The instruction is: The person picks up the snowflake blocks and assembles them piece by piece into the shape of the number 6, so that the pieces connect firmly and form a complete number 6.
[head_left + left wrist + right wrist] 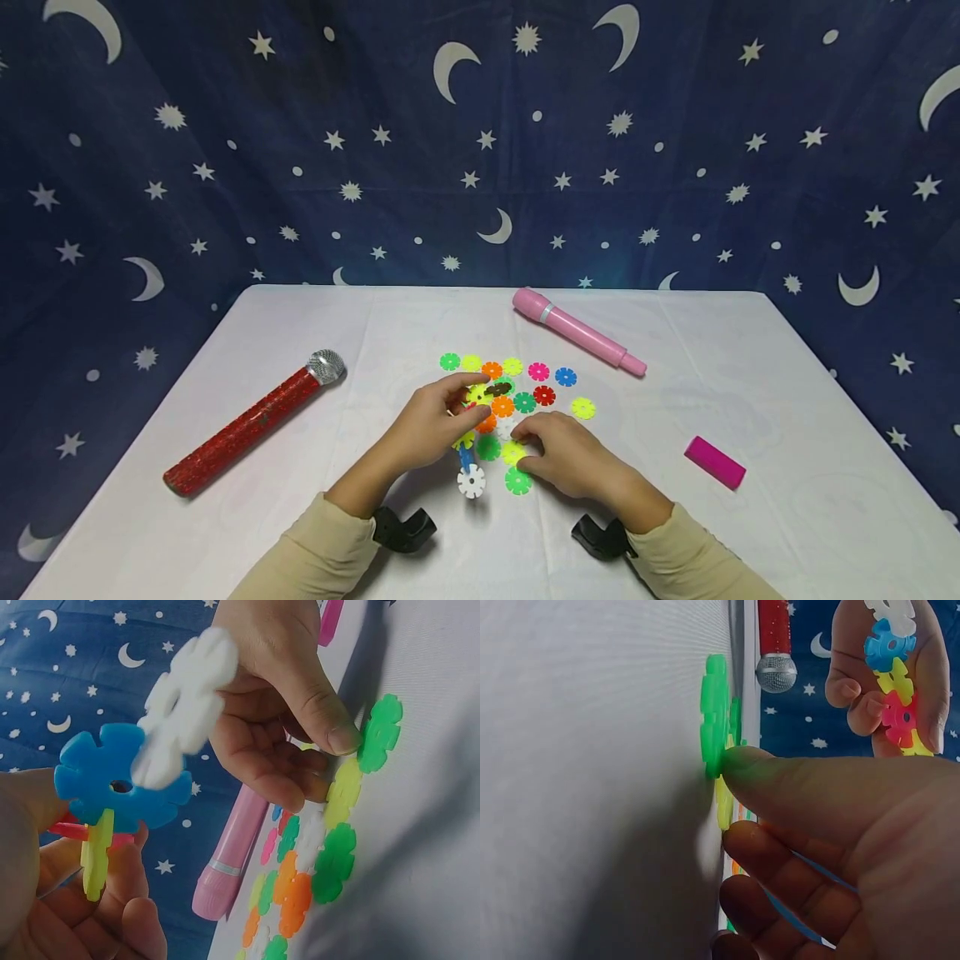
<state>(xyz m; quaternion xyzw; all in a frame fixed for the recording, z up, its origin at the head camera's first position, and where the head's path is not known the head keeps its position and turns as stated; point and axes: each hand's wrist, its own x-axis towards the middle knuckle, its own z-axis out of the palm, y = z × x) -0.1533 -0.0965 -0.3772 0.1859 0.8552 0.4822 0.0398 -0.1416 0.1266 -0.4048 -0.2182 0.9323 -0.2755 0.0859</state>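
My left hand [435,421] holds a chain of slotted snowflake discs joined edge to edge. A white disc [184,712] forms its lower end, followed by a blue disc [120,780], a yellow disc [895,679] and a pink-red disc [900,718]; higher up, a brown disc [497,389] shows near the fingertips. Low over the table, my right hand [566,454] has thumb and index fingertip at opposite edges of a loose yellow disc [513,452]. Beside that thumb lies a green disc [517,481]. The right hand's other fingers are curled.
Several loose discs, including an orange disc [502,406] and a red disc [544,395], spread beyond the hands. A red microphone [251,429] lies at left, a pink microphone-shaped tube [581,329] at the back. To the right is a magenta block [715,462] on the white table [810,533].
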